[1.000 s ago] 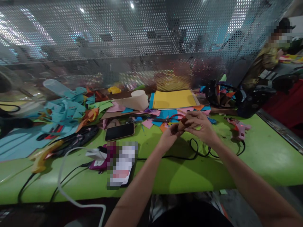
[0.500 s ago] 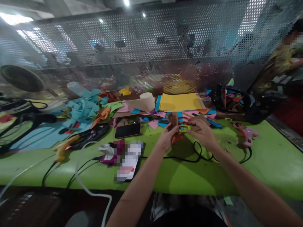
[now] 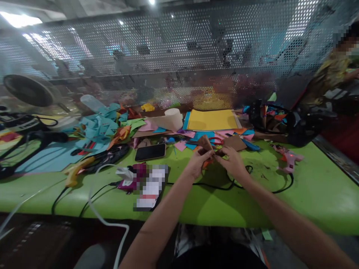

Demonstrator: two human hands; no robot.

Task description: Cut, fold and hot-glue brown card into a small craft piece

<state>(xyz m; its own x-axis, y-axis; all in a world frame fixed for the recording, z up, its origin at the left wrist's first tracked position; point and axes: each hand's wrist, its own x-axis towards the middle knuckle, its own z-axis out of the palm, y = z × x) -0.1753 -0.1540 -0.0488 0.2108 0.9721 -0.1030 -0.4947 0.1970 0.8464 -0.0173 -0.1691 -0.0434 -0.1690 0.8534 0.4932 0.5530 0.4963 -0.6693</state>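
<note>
My left hand [image 3: 196, 163] is closed on a folded piece of brown paper [image 3: 205, 142], which sticks up above the fingers. A bit of orange paper [image 3: 206, 163] shows just below those fingertips. Right beside it, my right hand [image 3: 232, 163] is pinched, its fingertips meeting those of my left hand; what lies between them is hidden. Behind the fingers a red loop [image 3: 216, 139] shows in part, and a flat brown piece [image 3: 235, 142] lies just past my right hand.
A pink glue gun [image 3: 291, 160] with a black cord lies right, a yellow glue gun [image 3: 74, 173] left. Two phones, the dark one [image 3: 150, 152] farther back, and a tissue pack [image 3: 131, 179] lie left of my arms. Yellow sheets [image 3: 213, 120] and paper scraps line the back, before a perforated screen [image 3: 168, 56].
My right hand has moved left, and its fingertips now meet my left hand's. The yellow piece that showed between the hands is now hidden. The brown paper has tilted.
</note>
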